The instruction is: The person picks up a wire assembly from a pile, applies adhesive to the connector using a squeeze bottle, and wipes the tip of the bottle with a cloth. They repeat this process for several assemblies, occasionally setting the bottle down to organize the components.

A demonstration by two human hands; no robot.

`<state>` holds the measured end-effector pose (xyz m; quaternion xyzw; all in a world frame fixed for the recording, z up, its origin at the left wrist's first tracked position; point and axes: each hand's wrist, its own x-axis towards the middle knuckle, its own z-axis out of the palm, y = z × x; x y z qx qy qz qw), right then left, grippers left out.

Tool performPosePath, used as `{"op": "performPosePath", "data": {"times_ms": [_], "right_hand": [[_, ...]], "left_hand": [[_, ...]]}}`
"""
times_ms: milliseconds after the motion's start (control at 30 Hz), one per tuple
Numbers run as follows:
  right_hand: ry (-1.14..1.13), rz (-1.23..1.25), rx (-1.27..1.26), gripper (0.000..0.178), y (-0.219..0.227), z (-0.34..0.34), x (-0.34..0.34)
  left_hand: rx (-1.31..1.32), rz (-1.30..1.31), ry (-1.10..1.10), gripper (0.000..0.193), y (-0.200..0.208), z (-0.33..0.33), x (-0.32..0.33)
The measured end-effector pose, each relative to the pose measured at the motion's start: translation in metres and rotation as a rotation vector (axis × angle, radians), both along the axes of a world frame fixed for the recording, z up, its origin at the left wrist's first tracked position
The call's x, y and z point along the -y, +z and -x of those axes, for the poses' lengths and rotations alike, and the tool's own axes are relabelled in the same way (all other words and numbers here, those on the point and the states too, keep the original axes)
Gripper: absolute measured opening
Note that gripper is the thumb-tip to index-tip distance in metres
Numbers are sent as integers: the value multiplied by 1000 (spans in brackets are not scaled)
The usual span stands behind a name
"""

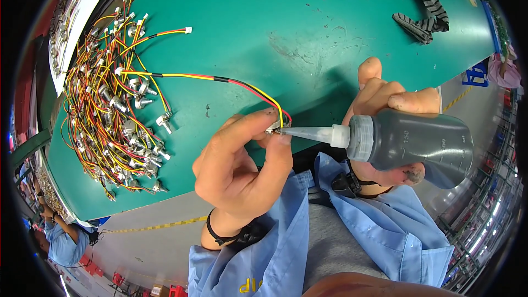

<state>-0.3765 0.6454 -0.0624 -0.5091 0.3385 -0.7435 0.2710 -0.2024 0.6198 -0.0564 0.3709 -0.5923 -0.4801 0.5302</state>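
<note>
Between thumb and forefinger, my left hand (242, 165) pinches a small potentiometer (275, 126), mostly hidden by the fingertips. Its red, yellow and black wires (220, 79) arc away to the left and end in a white plug (119, 71) by the pile. My right hand (379, 96) holds a squeeze bottle (421, 140) of dark liquid on its side, thumb below and some fingers raised. The bottle's tapered nozzle (311, 133) points left, its tip at the potentiometer. Whether any liquid is coming out, I cannot tell.
A tangled pile of wired potentiometers (121, 115) covers the left of the green table (236, 38). Striped grey cloths (423, 22) lie at the far right. A person in a blue shirt (66, 242) is at the lower left. A blue crate (476, 74) stands beyond the right edge.
</note>
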Motion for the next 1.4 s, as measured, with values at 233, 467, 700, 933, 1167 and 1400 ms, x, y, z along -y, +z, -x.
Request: {"op": "performPosePath", "data": {"times_ms": [233,467,700,933,1167,1400], "right_hand": [[-8,-42,25,63,1,-1,-4],[-7,-58,14,62,2,0,-5],[4,-52,-7,62,0,2,-4],[20,-41,-17,62,0,2,-3],[38,-53,-23,63,0,5,-5],[24,-61,-26,63,0,5,-5]], "left_hand": [[-17,-34,-21,31,1,-2,0],[50,-14,-64,26,0,-6,0],[-50,-98,-44,30,-1,-7,-2],[-69,-95,-42,29,-1,-7,-1],[-67,-107,-31,29,0,-7,-2],[-105,-106,-40,27,-1,-6,0]]}}
